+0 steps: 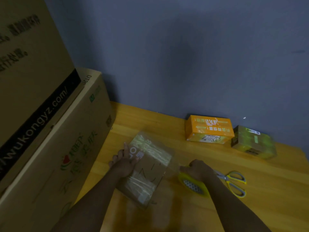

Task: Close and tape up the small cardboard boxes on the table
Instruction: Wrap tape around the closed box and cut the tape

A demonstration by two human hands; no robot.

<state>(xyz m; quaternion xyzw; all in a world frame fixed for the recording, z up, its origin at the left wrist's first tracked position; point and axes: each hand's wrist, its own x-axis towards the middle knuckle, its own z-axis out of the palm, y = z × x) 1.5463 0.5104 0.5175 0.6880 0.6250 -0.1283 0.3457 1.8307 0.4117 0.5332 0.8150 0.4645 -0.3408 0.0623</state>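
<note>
A small brown cardboard box (147, 166) lies closed on the wooden table (250, 206), with strips of clear tape across its top. My left hand (122, 162) rests on the box's left side, fingers spread over its top. My right hand (199, 169) grips a yellow tape roll (192, 185) just right of the box. A clear strip of tape stretches from the roll to the box's right edge. An orange box (209, 129) and a tape-wrapped brown box (253, 142) stand by the wall at the back right.
Yellow-handled scissors (232, 180) lie on the table right of my right hand. Two large cardboard cartons (50, 131) are stacked along the left, close to the small box. A blue-grey wall (184, 56) runs behind the table.
</note>
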